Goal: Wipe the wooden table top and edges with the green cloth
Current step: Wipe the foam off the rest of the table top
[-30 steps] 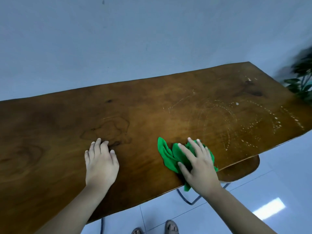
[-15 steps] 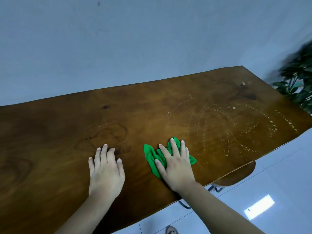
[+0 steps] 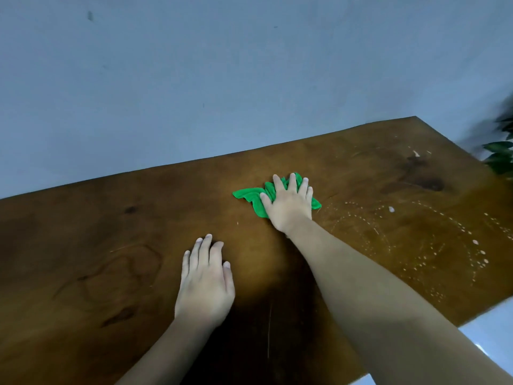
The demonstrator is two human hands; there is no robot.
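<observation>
The wooden table top (image 3: 111,245) fills the lower half of the view, dark brown with knots. A crumpled green cloth (image 3: 249,197) lies near the table's far edge, at the middle. My right hand (image 3: 290,208) presses flat on the cloth with fingers spread, arm stretched across the table. My left hand (image 3: 205,284) rests palm down on the bare wood, nearer to me and left of the right arm, holding nothing. White droplets and arc-shaped streaks (image 3: 444,240) mark the right part of the top.
A plain grey-blue wall (image 3: 222,79) stands right behind the table's far edge. Green plant leaves (image 3: 499,157) show past the right end of the table. Pale tiled floor (image 3: 488,329) shows at the bottom right.
My right hand has pushed the green cloth from the near edge across the top to the far side. My left hand stayed flat on the wood. The view has moved closer over the table.
</observation>
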